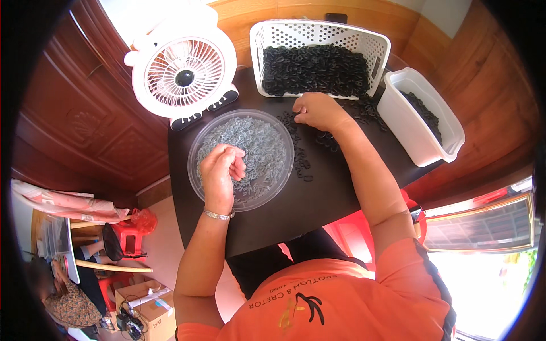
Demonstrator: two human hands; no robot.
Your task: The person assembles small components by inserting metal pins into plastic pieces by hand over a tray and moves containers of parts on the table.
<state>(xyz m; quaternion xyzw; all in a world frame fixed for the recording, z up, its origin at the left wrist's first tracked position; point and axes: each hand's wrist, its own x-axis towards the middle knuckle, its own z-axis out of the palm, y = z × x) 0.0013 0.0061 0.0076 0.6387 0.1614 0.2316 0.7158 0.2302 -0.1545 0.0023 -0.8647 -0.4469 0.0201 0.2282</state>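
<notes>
My left hand (220,170) is over a round clear tub (195,181) filled with small translucent grey-blue plastic pieces (261,145). Its fingers are curled closed, and anything in them is hidden. Just in front of the white perforated basket, my right hand (321,111) reaches over the dark table with fingertips pinched together; whatever they hold is too small to make out. Small black oval ring-like pieces (300,162) lie scattered between the tub and my right forearm. A heap of similar black pieces (315,68) fills much of the basket (263,34).
A white fan (185,78) stands at the back left of the black table (256,227). At the right edge sits a white bin (406,128) holding more black pieces. On the floor at left are a red stool (132,241), a cardboard box (156,318) and a seated person (71,301).
</notes>
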